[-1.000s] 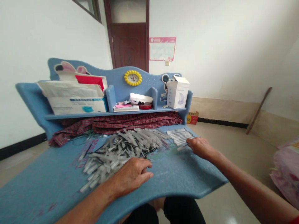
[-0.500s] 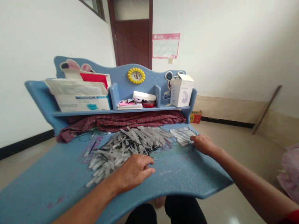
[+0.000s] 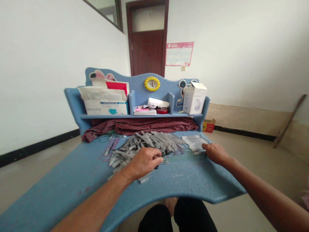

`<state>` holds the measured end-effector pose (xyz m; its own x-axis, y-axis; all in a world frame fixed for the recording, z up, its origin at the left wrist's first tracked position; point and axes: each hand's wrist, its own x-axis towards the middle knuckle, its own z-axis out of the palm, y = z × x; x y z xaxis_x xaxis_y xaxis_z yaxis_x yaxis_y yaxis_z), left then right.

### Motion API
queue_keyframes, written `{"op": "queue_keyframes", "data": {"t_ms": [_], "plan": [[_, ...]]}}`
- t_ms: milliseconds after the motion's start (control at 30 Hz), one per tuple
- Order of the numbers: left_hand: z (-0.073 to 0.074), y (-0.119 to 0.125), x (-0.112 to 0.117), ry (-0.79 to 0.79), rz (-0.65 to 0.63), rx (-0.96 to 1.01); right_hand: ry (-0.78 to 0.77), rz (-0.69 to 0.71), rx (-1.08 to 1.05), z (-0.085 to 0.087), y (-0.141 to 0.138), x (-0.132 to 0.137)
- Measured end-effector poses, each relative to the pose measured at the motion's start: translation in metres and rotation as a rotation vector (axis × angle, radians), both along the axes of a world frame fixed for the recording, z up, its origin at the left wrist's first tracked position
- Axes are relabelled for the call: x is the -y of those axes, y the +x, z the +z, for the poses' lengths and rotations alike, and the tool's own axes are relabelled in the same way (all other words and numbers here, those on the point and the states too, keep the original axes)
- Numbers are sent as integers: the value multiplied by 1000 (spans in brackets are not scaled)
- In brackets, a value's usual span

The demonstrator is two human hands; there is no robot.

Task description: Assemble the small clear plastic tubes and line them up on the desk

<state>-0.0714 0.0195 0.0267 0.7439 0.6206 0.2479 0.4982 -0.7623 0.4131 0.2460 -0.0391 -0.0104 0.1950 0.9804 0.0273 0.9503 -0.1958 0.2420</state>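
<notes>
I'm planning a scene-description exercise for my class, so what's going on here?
Someone is at a blue table. Their left hand is over the near side of a jumbled heap of slim greyish pieces; whether it grips any is unclear. Their right hand is at the near right corner of a tidy row of slim pieces, touching or almost touching it.

I read a home room on my feed | blue, cartoon-trimmed child's desk (image 3: 183,182) | yellow flower-shaped dial (image 3: 152,84) | dark-red panelled door (image 3: 147,53)
</notes>
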Motion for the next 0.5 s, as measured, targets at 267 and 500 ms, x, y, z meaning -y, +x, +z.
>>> {"op": "queue_keyframes", "data": {"t_ms": [267,500], "plan": [[3,-4,-2,25,47,59,-4,9,19,-2,-3,-2],[6,-8,-5,64,57,97,-10,6,13,-1,-3,-5]]}}
